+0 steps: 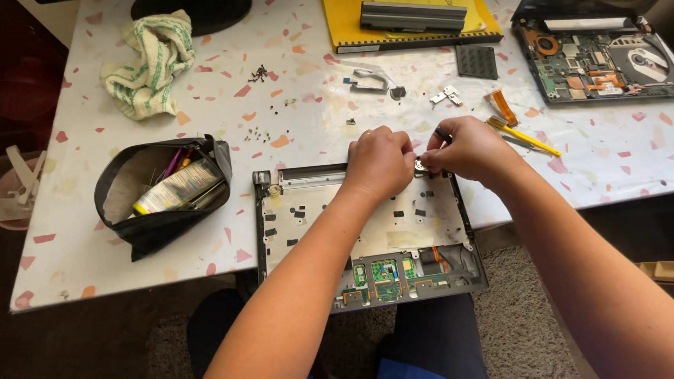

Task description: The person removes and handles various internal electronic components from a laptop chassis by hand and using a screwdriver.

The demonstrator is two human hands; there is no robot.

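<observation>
The person is working on an upturned laptop palmrest panel (365, 224) that is lying at the near edge of the table (295, 105), its front part overhanging that edge. Both hands are meeting at the panel's far right corner. The left hand (379, 163) is pinching a small round metal part (420, 166) at the hinge end, its grip narrow and closed on that part. The right hand (472, 149) is holding a dark screwdriver (442, 134) in a closed grip, tip pointing down toward the same spot.

To do this well, I judge the driver should be standing square on the screw head while the left fingers are steadying the part, so the tip is not slipping onto the orange flex cables (439, 258) nearer the panel's front. Loose screws (258, 72) are lying toward the far edge, well apart; an open tool pouch (165, 193) is sitting near the left edge.
</observation>
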